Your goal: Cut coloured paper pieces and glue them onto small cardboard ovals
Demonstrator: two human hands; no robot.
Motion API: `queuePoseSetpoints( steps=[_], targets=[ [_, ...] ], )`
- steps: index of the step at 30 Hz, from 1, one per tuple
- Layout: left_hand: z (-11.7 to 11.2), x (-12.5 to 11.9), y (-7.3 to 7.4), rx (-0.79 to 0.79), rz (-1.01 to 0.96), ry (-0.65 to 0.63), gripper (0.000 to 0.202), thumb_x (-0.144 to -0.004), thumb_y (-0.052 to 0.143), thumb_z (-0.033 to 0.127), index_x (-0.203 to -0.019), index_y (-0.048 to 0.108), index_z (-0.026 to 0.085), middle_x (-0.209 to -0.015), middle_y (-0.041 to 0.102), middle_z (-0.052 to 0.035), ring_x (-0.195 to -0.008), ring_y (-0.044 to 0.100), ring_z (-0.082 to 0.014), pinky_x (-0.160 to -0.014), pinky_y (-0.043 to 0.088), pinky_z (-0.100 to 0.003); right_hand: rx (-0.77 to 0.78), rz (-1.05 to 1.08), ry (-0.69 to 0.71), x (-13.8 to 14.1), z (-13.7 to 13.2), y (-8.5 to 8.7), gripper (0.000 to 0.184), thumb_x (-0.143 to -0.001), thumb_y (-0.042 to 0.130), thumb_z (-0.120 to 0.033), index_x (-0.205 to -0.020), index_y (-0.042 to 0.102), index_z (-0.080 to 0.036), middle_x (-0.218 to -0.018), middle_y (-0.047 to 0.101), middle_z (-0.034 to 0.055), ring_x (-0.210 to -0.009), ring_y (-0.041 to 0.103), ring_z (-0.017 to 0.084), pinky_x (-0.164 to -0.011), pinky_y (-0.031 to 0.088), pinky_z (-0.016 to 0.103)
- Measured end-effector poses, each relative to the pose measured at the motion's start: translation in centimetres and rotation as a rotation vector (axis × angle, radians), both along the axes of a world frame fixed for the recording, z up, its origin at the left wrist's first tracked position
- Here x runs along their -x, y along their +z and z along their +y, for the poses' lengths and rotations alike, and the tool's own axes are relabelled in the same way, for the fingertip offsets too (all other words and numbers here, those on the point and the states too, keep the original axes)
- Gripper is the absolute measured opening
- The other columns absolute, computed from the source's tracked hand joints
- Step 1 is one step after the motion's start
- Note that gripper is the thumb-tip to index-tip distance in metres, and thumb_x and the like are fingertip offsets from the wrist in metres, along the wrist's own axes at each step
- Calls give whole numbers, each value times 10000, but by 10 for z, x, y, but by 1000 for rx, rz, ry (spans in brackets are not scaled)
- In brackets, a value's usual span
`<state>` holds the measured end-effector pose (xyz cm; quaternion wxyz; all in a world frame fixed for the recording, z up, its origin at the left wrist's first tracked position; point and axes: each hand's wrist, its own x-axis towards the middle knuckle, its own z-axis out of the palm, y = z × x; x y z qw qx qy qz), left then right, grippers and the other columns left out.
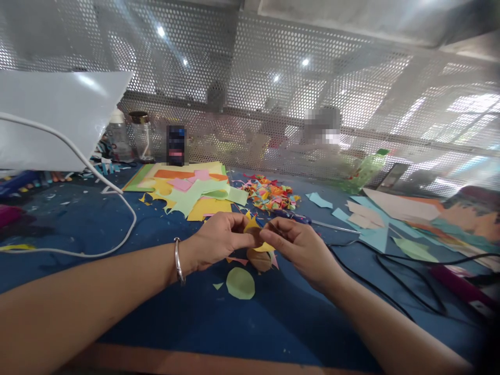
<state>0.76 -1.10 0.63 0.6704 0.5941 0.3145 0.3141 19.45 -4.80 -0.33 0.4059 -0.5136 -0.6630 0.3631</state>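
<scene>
My left hand (pixel 219 238) and my right hand (pixel 300 247) meet over the middle of the blue table (pixel 164 317). Both pinch a small yellow paper piece (pixel 255 234) between their fingertips. A silver bangle (pixel 178 261) rings my left wrist. Just below the hands lie a light green paper circle (pixel 240 283), an orange-brown paper circle (pixel 259 259) and small pink scraps.
A stack of coloured paper sheets (pixel 187 190) lies behind the hands, with a heap of tiny multicoloured scraps (pixel 269 194) to its right. Blue and peach offcuts (pixel 375 219) and black cables (pixel 390 276) lie right. A white cable (pixel 117 198) loops left. A perforated metal screen (pixel 273 94) stands behind.
</scene>
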Motion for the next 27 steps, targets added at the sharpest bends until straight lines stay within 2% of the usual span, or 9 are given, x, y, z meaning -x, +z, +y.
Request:
queuePoseSetpoints(
  steps=[2, 8, 12, 15, 19, 24, 27],
  targets=[
    [-1, 0, 1, 29, -5, -11, 176, -630, 754, 201, -756, 649, 138, -743, 631, -10, -686, 588, -128, -633, 448, -263, -12, -25, 4, 1, -1, 1, 360, -822, 658, -537, -749, 597, -190, -645, 499, -20, -579, 427, 117, -522, 362, 248],
    [-3, -1, 1, 133, -55, 39, 214, -648, 782, 231, -779, 643, 135, -765, 616, 3, -673, 566, -96, -616, 451, -235, -73, 42, -49, 3, -3, 5, 339, -801, 682, -502, -718, 589, -187, -662, 509, -13, -624, 441, 127, -578, 393, 260],
    [-5, -2, 2, 224, -53, 61, 275, -672, 818, 305, -772, 608, 157, -749, 638, 22, -558, 569, -73, -584, 456, -244, -102, 70, -76, 4, -3, 4, 316, -808, 681, -478, -727, 595, -185, -649, 488, -21, -603, 419, 120, -563, 382, 257],
    [-9, -4, 5, 282, -47, 117, 230, -729, 779, 267, -762, 578, 160, -753, 675, 14, -504, 581, -67, -570, 457, -246, -120, 42, -75, 4, -2, 2, 323, -815, 671, -490, -731, 597, -188, -669, 516, -11, -613, 442, 127, -567, 388, 262],
    [-11, -6, 6, 221, -100, 136, 192, -779, 738, 242, -743, 573, 149, -751, 699, -12, -554, 614, -86, -569, 469, -235, -126, 17, -76, 3, -2, 0, 362, -837, 645, -537, -742, 598, -191, -674, 519, -5, -612, 442, 129, -555, 374, 261],
    [-6, -4, 3, 49, -117, 168, 131, -784, 715, 191, -734, 611, 129, -721, 681, -17, -696, 665, -118, -621, 484, -220, -40, 103, -40, 2, -3, -2, 493, -909, 477, -648, -826, 604, -180, -558, 282, -69, -485, 245, 96, -450, 201, 252],
    [-2, -3, 2, -16, -79, 165, 93, -798, 695, 207, -785, 633, 139, -755, 697, -29, -706, 672, -133, -596, 487, -227, -9, 106, -51, 1, -2, -3, 520, -914, 451, -665, -825, 601, -175, -555, 267, -72, -472, 230, 90, -443, 170, 254]
  ],
)
